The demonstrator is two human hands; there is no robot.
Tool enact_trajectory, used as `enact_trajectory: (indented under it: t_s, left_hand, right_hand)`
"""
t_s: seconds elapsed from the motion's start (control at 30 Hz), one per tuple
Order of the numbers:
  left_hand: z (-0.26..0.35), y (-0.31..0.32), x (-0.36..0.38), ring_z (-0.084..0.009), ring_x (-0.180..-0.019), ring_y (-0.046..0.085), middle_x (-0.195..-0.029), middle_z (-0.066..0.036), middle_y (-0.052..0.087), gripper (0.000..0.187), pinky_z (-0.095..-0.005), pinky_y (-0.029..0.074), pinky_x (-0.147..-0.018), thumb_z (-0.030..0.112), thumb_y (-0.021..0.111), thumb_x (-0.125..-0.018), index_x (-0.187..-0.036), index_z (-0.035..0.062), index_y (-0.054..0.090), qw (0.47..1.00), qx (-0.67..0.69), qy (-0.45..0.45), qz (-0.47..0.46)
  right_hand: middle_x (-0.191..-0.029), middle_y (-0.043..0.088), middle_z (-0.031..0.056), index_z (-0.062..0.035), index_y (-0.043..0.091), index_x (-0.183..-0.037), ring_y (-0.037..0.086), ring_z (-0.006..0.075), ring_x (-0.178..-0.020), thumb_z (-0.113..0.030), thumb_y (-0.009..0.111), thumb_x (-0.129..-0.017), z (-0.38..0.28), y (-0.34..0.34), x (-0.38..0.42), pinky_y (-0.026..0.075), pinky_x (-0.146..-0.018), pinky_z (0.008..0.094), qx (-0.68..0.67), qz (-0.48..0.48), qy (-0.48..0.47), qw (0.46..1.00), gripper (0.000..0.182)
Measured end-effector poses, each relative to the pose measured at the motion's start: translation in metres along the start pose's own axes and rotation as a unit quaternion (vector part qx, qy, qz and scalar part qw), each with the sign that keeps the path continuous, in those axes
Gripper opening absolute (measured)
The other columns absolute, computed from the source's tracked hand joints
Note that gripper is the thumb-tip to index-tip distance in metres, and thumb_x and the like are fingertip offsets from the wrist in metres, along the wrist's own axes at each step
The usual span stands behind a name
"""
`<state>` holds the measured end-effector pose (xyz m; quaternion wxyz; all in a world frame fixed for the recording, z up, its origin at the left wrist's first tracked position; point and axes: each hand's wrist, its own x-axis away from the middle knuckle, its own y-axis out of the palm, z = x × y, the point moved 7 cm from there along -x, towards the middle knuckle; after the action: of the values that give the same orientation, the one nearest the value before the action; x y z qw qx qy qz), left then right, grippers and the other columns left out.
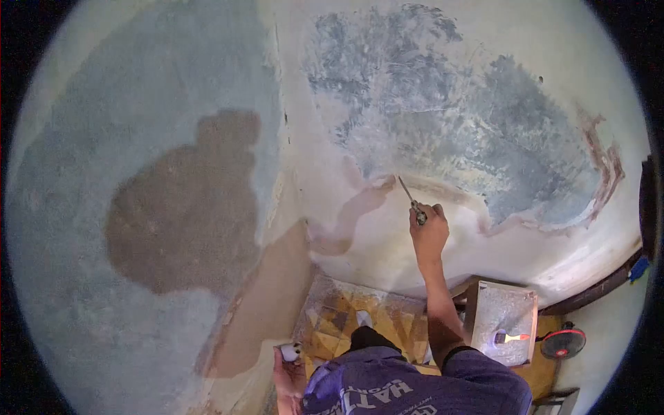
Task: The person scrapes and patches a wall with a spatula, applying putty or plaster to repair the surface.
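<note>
1. A scraper (408, 194), a thin blade on a short handle, is held against the wall (387, 235). Its tip is set at the lower rim of the grey, stripped patch (449, 117), just where a pinkish band of plaster (353, 211) bends away toward 8 o'clock.
2. The tool's long axis is seen to run from the handle at 5 o'clock up to the blade tip at 11 o'clock, so the blade is aimed up and to the left from the fist.
3. The right hand (429, 232) is clenched around the handle, with the blade projecting from the top of the fist. The forearm is stretched up from the purple sleeve at 6 o'clock.
4. The left hand (289, 373) is kept low, at about 7 o'clock from the tool and well apart from it. It is closed about a small white object (290, 353); what that object is cannot be told.
5. The right hand is therefore the nearer one by far; the wall surface being worked lies above and slightly left of it.
6. Farther out, a brown patch (187, 207) is seen on the adjoining wall at 9 o'clock.
7. Below, at 4 o'clock from the hand, a small table (484, 304) is placed on the yellow patterned floor (346, 318), with a brush (510, 337) lying on it. A red fan (564, 341) is set just beside the table.
</note>
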<state>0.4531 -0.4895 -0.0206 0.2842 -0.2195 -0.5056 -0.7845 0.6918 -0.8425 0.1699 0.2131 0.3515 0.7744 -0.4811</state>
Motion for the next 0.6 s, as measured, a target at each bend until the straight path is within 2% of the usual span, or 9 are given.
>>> enact_trajectory:
  t_s: [0.17,0.27,0.3,0.4,0.5,0.6]
  left_hand:
    - [-0.011,-0.002,0.002,-0.0104,-0.058,0.055,-0.083,-0.001,0.065,0.024,-0.0223,0.044,-0.049,0.034,0.056,-0.096,-0.101,0.0105,0.061,0.999,-0.045,-0.026,-0.008]
    - [-0.02,-0.014,-0.004,-0.0119,-0.072,0.062,-0.092,-0.003,0.068,0.025,-0.0237,0.048,-0.056,0.031,0.055,-0.097,-0.104,0.0086,0.061,0.997,-0.049,-0.052,-0.039]
    - [-0.022,-0.012,-0.005,-0.0128,-0.078,0.065,-0.097,-0.003,0.069,0.024,-0.0243,0.05,-0.059,0.03,0.053,-0.097,-0.105,0.0089,0.062,0.995,-0.054,-0.065,-0.052]
    - [-0.025,0.009,0.006,-0.014,-0.082,0.065,-0.098,-0.005,0.069,0.022,-0.0239,0.053,-0.064,0.025,0.053,-0.098,-0.107,0.0074,0.061,0.994,-0.043,-0.062,-0.082]
    - [-0.028,-0.012,-0.013,-0.0144,-0.088,0.065,-0.103,-0.006,0.068,0.021,-0.024,0.054,-0.068,0.021,0.052,-0.098,-0.111,0.0055,0.06,0.993,0.031,-0.043,-0.106]
    - [-0.033,-0.016,-0.015,-0.0137,-0.089,0.064,-0.107,-0.007,0.067,0.022,-0.0244,0.055,-0.068,0.018,0.053,-0.097,-0.114,0.0046,0.058,0.996,0.015,-0.027,-0.085]
  right_hand:
    - [-0.085,0.058,0.0124,-0.0078,0.069,-0.091,0.063,0.0333,-0.067,-0.017,0.069,-0.08,0.004,0.007,-0.015,0.051,-0.059,0.042,0.01,-0.023,0.014,1.0,0.014]
    - [-0.089,0.058,0.0129,-0.0076,0.066,-0.095,0.063,0.0335,-0.07,-0.013,0.069,-0.079,0.008,0.007,-0.009,0.051,-0.061,0.0434,0.01,-0.044,0.008,0.999,0.017]
    - [-0.088,0.057,0.0131,-0.0069,0.065,-0.095,0.063,0.0334,-0.071,-0.011,0.069,-0.078,0.013,0.004,-0.009,0.051,-0.062,0.0431,-0.02,-0.036,0.001,0.999,0.018]
    - [-0.087,0.057,0.0137,-0.0049,0.064,-0.096,0.063,0.0323,-0.074,-0.006,0.071,-0.074,0.023,-0.002,-0.007,0.051,-0.063,0.0417,-0.109,-0.032,-0.022,0.993,0.023]
    - [-0.087,0.059,0.0142,-0.0035,0.063,-0.096,0.064,0.0292,-0.076,-0.002,0.073,-0.071,0.015,-0.015,-0.003,0.051,-0.064,0.0385,-0.194,-0.058,-0.03,0.979,0.027]
    - [-0.086,0.063,0.0142,-0.0025,0.065,-0.092,0.064,0.0244,-0.075,-0.002,0.076,-0.07,0.006,-0.02,-0.005,0.05,-0.064,0.0344,-0.271,-0.069,-0.017,0.96,0.025]
